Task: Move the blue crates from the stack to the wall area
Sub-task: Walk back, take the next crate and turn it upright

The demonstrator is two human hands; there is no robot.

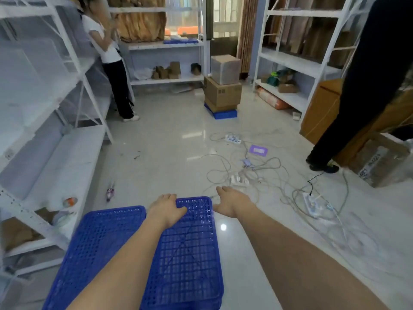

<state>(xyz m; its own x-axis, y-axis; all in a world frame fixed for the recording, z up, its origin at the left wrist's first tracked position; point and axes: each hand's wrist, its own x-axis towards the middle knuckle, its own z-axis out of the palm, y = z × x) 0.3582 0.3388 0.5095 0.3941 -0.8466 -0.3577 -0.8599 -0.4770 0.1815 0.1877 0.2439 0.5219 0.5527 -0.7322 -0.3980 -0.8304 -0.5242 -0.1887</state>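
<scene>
Two blue crates [185, 249] lie side by side on the near floor beside the left shelving [51, 121]. Left hand [166, 209] rests on the right crate's far rim; right hand [232, 201] spread wide, empty (just beside its corner). Not lifted yet; the move seems barely started.

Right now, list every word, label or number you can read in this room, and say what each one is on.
None can be read for certain.
Box at the far right: black printed characters on its side, too blurred to read.
Brown carton in the stack at the back: small dark marks, too small to read.
Purple card on the floor: a pale label, no legible text.
Blue crates: no lettering visible.
</scene>
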